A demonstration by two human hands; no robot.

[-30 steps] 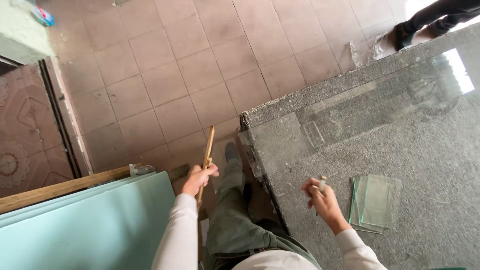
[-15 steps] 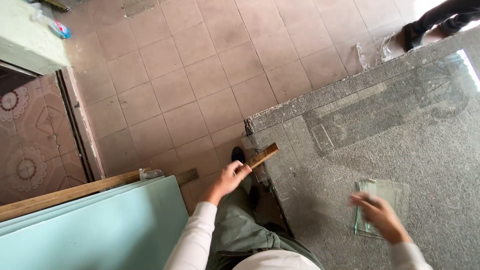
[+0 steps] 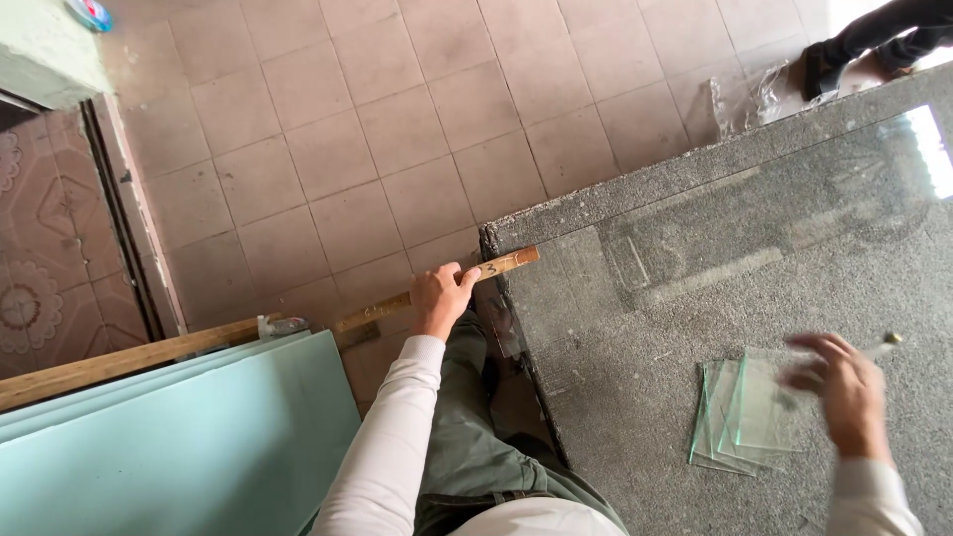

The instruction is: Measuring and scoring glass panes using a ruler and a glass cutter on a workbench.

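Left hand (image 3: 440, 295) at centre frame, closed around a wooden stick (image 3: 437, 288) near its middle. Stick's long axis slanted: low end toward the left by the big green glass sheets (image 3: 179, 447), high end up and right, resting on the desk (image 3: 695, 258) corner. Right hand (image 3: 844, 397) at lower right, blurred, fingers spread loosely over the small glass panes (image 3: 740, 417); hard to tell whether touching the stack or just above it. Thin metal-tipped tool (image 3: 884, 344) poking out beside that hand, grip on it unclear. Panes stacked flat on the grey desk, slightly fanned, just left of the right hand and well apart from the left. Right hand clearly nearer the panes; stick pointing roughly across the desk edge, above and left of them. Another person's legs (image 3: 874, 40) at upper right on the tiled floor (image 3: 328, 139).
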